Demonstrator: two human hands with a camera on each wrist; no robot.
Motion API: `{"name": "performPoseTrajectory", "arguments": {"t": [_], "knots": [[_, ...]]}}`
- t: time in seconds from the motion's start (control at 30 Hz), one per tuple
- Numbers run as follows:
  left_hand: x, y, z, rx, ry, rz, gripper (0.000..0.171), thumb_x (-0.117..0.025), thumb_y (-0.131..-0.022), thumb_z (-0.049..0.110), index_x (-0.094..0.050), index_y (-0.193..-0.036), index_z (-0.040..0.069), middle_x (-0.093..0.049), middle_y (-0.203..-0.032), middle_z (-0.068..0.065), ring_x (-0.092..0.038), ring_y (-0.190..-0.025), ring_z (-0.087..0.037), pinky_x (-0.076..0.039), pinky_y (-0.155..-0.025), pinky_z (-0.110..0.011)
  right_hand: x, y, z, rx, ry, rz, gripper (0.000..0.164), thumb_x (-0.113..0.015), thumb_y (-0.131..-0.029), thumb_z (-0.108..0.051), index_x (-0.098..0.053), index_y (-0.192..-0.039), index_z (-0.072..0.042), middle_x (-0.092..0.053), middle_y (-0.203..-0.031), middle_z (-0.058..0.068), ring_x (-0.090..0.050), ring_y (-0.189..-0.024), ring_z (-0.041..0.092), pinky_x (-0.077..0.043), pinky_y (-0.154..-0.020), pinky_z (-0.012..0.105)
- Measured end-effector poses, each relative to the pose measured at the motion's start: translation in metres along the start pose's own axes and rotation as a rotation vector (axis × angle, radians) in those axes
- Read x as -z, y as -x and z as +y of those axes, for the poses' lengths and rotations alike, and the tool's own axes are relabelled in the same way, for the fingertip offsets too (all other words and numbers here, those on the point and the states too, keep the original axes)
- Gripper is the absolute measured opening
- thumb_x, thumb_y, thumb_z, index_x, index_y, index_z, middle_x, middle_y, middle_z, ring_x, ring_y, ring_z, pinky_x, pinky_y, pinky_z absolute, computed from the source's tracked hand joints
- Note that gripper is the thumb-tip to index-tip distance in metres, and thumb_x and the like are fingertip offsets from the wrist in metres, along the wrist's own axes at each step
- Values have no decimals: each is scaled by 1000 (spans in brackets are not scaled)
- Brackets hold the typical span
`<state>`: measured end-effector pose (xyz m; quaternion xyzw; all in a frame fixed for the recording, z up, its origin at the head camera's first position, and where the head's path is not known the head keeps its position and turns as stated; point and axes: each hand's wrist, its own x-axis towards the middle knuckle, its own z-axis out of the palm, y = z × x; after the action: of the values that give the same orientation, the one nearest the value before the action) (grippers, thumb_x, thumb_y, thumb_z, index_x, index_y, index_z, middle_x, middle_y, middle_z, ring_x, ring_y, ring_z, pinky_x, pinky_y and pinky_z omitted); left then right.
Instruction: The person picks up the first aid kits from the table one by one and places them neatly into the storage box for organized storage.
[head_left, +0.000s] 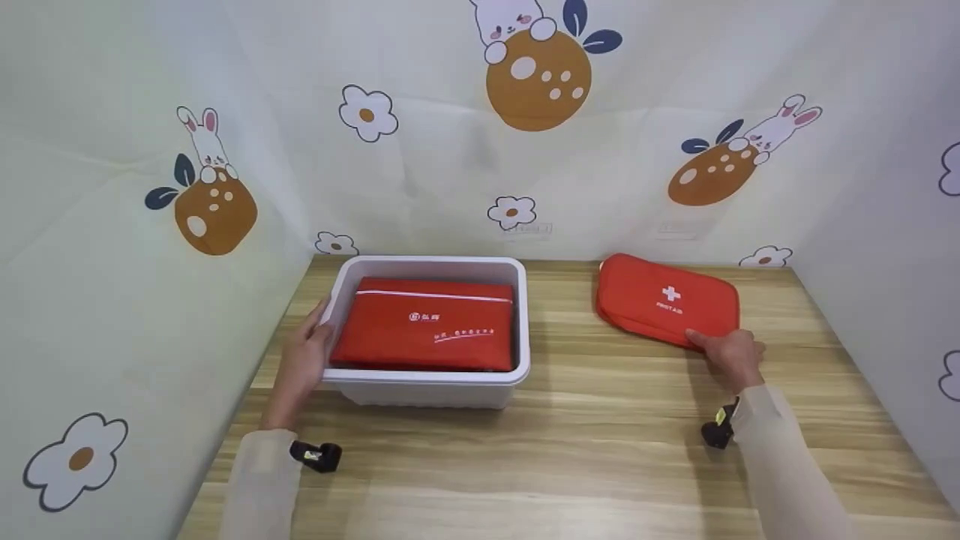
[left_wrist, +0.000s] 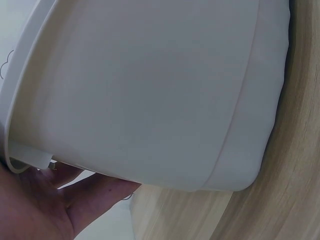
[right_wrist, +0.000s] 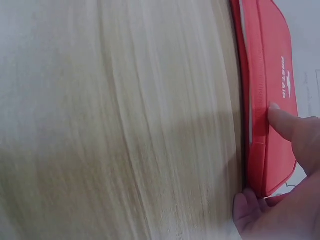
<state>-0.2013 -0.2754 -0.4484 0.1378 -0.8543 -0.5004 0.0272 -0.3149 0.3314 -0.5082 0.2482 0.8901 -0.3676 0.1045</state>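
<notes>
A white plastic bin (head_left: 431, 390) stands on the wooden table at the left, with a flat red case (head_left: 424, 326) bearing white lettering inside it. My left hand (head_left: 304, 352) touches the bin's left end by the rim; in the left wrist view its fingers (left_wrist: 105, 197) lie fairly straight along the outer wall, and part of the hand is hidden. To the right lies a red first aid pouch (head_left: 667, 304) with a white cross. At its near right corner my right hand (head_left: 735, 356) grips it, thumb (right_wrist: 282, 122) on top and other fingers at the underside.
The wooden table (head_left: 585, 457) runs up to a patterned backdrop (head_left: 442, 172) behind and at both sides. A stretch of tabletop separates the bin from the pouch. Small black wrist cameras sit on both sleeves.
</notes>
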Motion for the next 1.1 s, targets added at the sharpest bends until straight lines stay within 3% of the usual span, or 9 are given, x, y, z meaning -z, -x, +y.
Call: {"name": "performPoseTrajectory", "arguments": {"t": [0.13,0.5,0.8,1.0,1.1], "knots": [[0,1,0,-13,8,10,51,-34,-108,22,-29,-159,23,-26,-165,-14,-29,-152,-31,-20,-127,-47,2,1,0,-30,-18,0,97,-68,-90,-51,-31,-143,22,-34,-134,36,-33,-120,43,-43,-104,51],[1,1,2,33,-13,-23,52,-30,-108,25,-23,-160,30,-21,-168,-11,-21,-155,-33,-16,-127,-52,1,2,-4,-142,-141,8,111,-71,-89,-44,2,-153,10,-18,-154,36,-22,-141,46,-28,-121,58],[1,0,1,36,-4,-18,52,-31,-109,26,-22,-160,30,-20,-168,-11,-21,-155,-33,-16,-127,-52,2,4,-5,-165,-199,25,112,-71,-89,-44,5,-155,5,-16,-157,35,-24,-143,46,-28,-122,57],[0,-1,-1,11,1,-8,52,-32,-108,24,-24,-160,28,-23,-167,-13,-23,-155,-33,-18,-127,-50,1,2,-5,-169,-334,48,105,-74,-89,-34,-2,-156,1,-18,-159,30,-26,-143,41,-30,-122,49],[0,-2,-1,8,-12,-12,52,-31,-108,25,-23,-160,27,-22,-167,-13,-21,-155,-33,-17,-128,-50,-1,1,-3,-178,-425,50,99,-75,-89,-29,-7,-156,-1,-24,-159,24,-37,-137,33,-37,-117,41]]}}
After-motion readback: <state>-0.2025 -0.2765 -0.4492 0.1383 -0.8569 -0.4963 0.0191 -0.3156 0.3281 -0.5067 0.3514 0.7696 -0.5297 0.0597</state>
